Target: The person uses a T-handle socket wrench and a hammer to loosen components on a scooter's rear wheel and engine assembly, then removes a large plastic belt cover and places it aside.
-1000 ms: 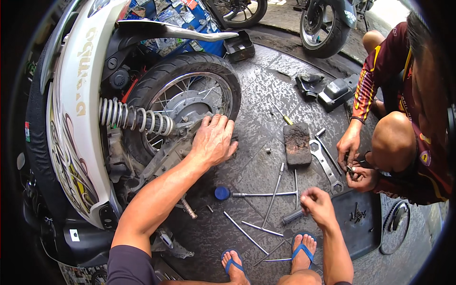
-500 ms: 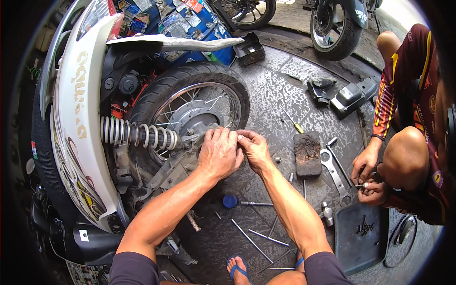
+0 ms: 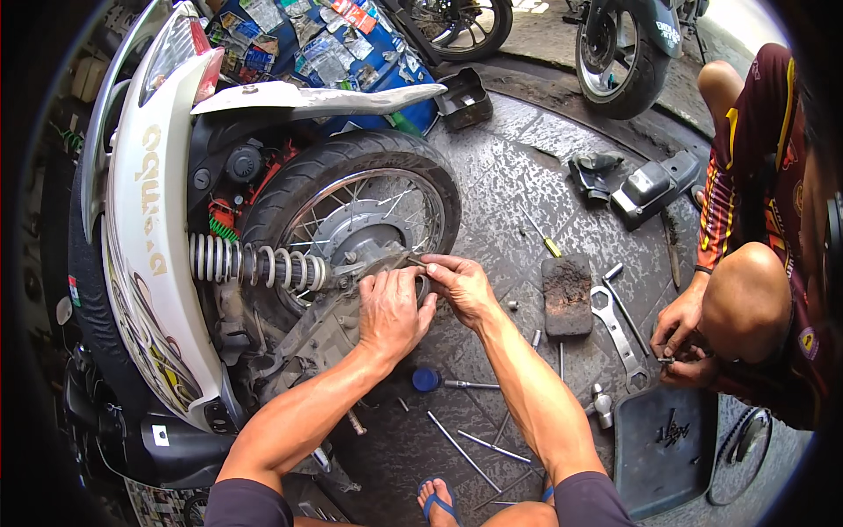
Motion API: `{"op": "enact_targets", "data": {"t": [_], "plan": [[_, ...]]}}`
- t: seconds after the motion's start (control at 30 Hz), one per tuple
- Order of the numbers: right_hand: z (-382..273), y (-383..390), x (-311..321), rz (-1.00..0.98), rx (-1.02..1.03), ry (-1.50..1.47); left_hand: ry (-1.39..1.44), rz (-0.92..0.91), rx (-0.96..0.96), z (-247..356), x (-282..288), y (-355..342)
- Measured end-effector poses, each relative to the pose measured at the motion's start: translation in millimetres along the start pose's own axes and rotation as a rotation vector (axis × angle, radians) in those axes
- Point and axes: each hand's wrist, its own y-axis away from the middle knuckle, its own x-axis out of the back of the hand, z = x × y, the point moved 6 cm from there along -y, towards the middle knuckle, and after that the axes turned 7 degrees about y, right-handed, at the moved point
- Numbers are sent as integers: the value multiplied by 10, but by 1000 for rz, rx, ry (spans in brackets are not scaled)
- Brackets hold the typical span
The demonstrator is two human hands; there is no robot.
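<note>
My left hand [image 3: 386,316] lies over the grimy metal casing [image 3: 325,329] beside the rear wheel, its fingers bent and their tips hidden behind it. Just to its right, my right hand [image 3: 463,288] pinches a small thin metal piece [image 3: 415,260] between thumb and forefinger; its exact kind is too small to tell. Beyond both hands stands the spoked rear wheel [image 3: 373,162] with its black tyre. A white coil-spring shock absorber [image 3: 255,265] runs from the white scooter body [image 3: 145,202] to the casing.
At the right a crouching person's hands [image 3: 680,338] hold a small part. A brick-like block [image 3: 568,294], a flat wrench [image 3: 619,338], a hammer [image 3: 601,406], a screwdriver [image 3: 544,237] and a black tray [image 3: 663,457] with bolts lie on the floor. A blue cap [image 3: 426,379] sits below my hands.
My left hand has shifted slightly left and down, apart from the right fingertips. The thin piece in my right fingers now shows. My view has shifted a little.
</note>
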Motion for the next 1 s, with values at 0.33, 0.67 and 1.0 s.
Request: {"op": "enact_targets", "data": {"t": [0.33,0.67,1.0], "plan": [[-81,-58,-47,44,60,84,86,69,57,-34,64,20],[33,-145,-143,120,-156,169,106,87,83,-70,41,13],[164,-188,-244,145,-229,-106,113,82,73,-41,31,7]]}}
